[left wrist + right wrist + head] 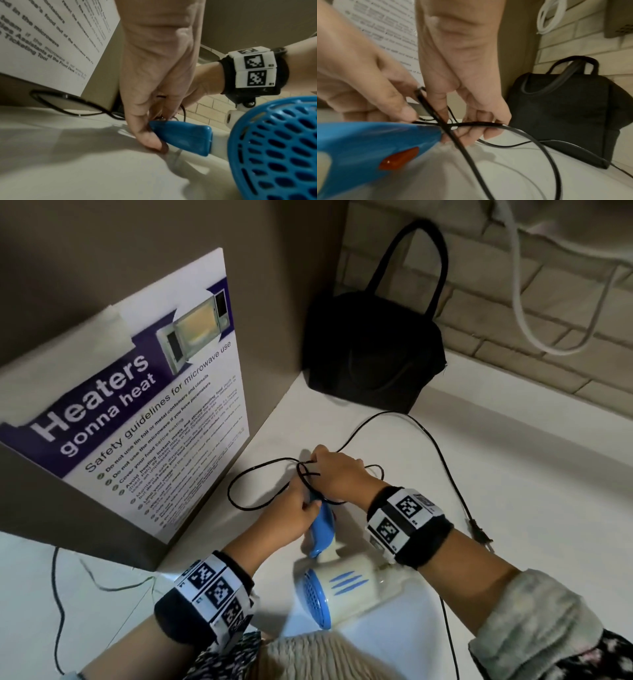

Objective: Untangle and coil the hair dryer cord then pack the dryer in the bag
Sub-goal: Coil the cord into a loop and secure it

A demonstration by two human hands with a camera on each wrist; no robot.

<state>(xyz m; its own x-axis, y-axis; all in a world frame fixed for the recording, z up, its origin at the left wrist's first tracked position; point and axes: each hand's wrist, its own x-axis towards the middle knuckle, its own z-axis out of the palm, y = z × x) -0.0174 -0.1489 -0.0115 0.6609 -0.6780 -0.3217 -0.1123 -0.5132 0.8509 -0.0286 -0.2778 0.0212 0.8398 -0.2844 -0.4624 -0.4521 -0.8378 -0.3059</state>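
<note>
The hair dryer lies on the white counter, its cream body and blue grille toward me and its blue handle pointing away. My left hand pinches the handle's tip, where the black cord comes out. Just beyond, my right hand curls its fingers round crossed strands of the cord. One loop lies to the left, and a long run arcs right to the plug. The black bag stands in the far corner, handles up.
A board with a microwave safety poster stands close on the left. A brick wall runs behind, with a white cable hanging on it. A thin dark wire trails over the counter at the near left. An orange switch shows on the handle.
</note>
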